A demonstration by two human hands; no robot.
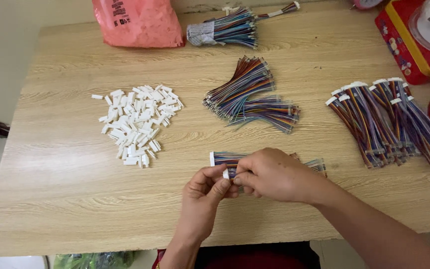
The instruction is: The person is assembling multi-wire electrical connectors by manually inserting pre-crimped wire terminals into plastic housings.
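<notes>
My left hand and my right hand meet near the table's front edge. Between their fingertips is a small white plastic connector at the end of a short multicoloured wire strip. Left thumb and forefinger pinch the connector; the right hand grips the wires just behind it. Right behind the hands lies another wire strip with a white connector flat on the wooden table.
A pile of loose white connectors lies left of centre. Bare wire bundles sit mid-table, finished strips with connectors at right. A taped wire bundle and pink bag lie at the back, a red tin far right.
</notes>
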